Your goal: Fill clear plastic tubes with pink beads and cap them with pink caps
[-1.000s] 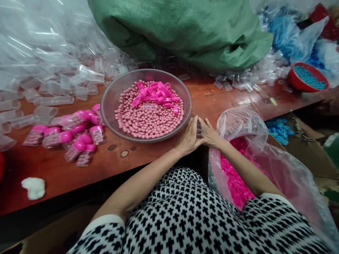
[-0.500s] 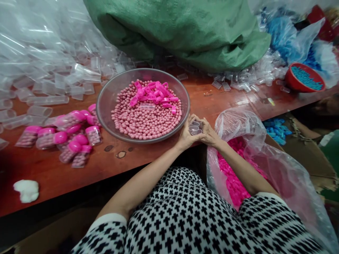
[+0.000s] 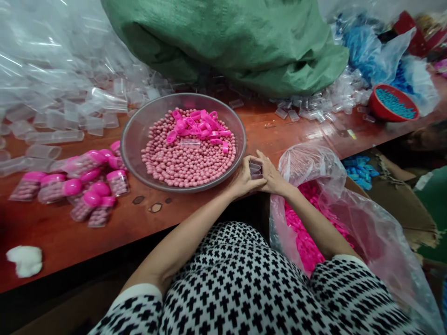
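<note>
My left hand (image 3: pixel 242 179) and my right hand (image 3: pixel 270 176) are cupped together at the table's front edge, both closed around a small bunch of clear plastic tubes (image 3: pixel 255 170) standing upright with their mouths up. Just left of them sits a metal bowl (image 3: pixel 136 135) of pink beads (image 3: pixel 185 160), with several bright pink caps (image 3: pixel 197 126) on top. Filled tubes with pink caps (image 3: pixel 87 186) lie in a heap on the table to the left.
Empty clear tubes (image 3: pixel 63 121) pile up at the back left, and a big green sack (image 3: pixel 230 42) lies behind the bowl. A clear bag of pink caps (image 3: pixel 307 232) sits by my right arm. A red bowl of blue pieces (image 3: pixel 394 104) is far right. White cotton (image 3: pixel 24 260) lies front left.
My hands went from pressed flat together to cupped, so the tubes' open mouths now show between them. The view has drifted slightly.
</note>
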Motion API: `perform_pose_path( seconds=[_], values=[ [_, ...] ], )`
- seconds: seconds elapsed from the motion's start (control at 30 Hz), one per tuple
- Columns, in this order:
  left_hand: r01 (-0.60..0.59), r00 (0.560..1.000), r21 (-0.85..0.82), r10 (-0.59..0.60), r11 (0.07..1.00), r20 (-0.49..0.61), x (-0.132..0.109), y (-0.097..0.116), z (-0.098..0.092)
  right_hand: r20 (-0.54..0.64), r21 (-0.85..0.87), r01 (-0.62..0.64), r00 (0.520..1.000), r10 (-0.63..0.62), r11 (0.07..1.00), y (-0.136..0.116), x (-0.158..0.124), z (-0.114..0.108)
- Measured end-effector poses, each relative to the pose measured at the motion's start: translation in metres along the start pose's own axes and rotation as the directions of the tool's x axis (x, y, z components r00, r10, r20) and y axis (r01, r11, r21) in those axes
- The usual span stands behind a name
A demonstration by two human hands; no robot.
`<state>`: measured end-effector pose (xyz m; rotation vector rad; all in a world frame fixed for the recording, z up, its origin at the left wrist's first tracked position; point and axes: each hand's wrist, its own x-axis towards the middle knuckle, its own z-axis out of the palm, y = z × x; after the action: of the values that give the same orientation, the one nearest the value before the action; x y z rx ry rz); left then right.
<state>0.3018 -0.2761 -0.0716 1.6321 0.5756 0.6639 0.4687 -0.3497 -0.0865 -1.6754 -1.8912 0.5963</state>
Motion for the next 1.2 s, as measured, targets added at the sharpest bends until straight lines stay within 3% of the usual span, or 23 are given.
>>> perform_pose_path(
  seconds=[0.13,0.3,0.4,0.5,0.6,0.7,0.8,0.9,0.97,1.03,1.1,1.13,1.2],
  values=[
    [-0.003,1.0,0.06,0.003,0.998,-0.002,0.005,-0.002,0.001,-0.048,0.217,0.019,0.999,-0.009,0.976,-0.002,0.0,0.002],
    [0.006,0.996,-0.243,-0.027,0.97,-0.084,-0.011,0.005,0.021,-0.052,0.242,0.076,0.997,-0.065,0.967,-0.038,-0.005,-0.001],
    [-0.01,0.989,-0.342,-0.041,0.94,-0.142,-0.033,0.034,0.029,-0.07,0.208,0.139,0.989,-0.127,0.968,-0.075,-0.02,-0.013],
    [-0.183,0.958,-0.339,0.091,0.923,-0.271,-0.05,0.081,0.021,-0.147,0.236,0.21,0.973,-0.179,0.949,-0.117,-0.024,-0.029],
    [-0.311,0.906,-0.315,0.18,0.897,-0.383,-0.057,0.122,-0.006,-0.192,0.31,0.22,0.967,-0.165,0.925,-0.154,-0.001,-0.04],
    [-0.293,0.897,-0.211,0.191,0.933,-0.399,-0.054,0.136,-0.044,-0.091,0.37,0.215,0.977,-0.195,0.904,-0.174,0.043,-0.041],
    [-0.099,0.917,-0.051,0.072,0.994,-0.392,-0.048,0.127,-0.079,0.076,0.366,0.224,0.96,-0.269,0.903,-0.177,0.089,-0.037],
    [0.156,0.946,0.146,-0.105,0.977,-0.305,-0.042,0.117,-0.113,0.182,0.149,0.249,0.944,-0.274,0.957,-0.173,0.124,-0.035],
    [0.228,0.958,0.373,-0.139,0.899,-0.25,-0.041,0.115,-0.137,0.316,-0.159,0.255,0.928,-0.195,0.954,-0.172,0.139,-0.035],
    [0.278,0.954,0.591,-0.146,0.758,-0.261,-0.042,0.116,-0.163,0.496,-0.447,0.268,0.868,-0.013,0.853,-0.172,0.15,-0.032],
    [0.375,0.927,0.722,-0.224,0.581,-0.301,-0.042,0.114,-0.184,0.608,-0.579,0.322,0.783,0.133,0.749,-0.171,0.156,-0.019],
    [0.409,0.911,0.759,-0.278,0.507,-0.305,-0.042,0.112,-0.191,0.629,-0.602,0.352,0.763,0.153,0.717,-0.17,0.158,-0.009],
    [0.419,0.891,0.793,-0.369,0.442,-0.266,-0.039,0.104,-0.197,0.612,-0.625,0.39,0.783,0.114,0.677,-0.166,0.162,0.014]
  ],
)
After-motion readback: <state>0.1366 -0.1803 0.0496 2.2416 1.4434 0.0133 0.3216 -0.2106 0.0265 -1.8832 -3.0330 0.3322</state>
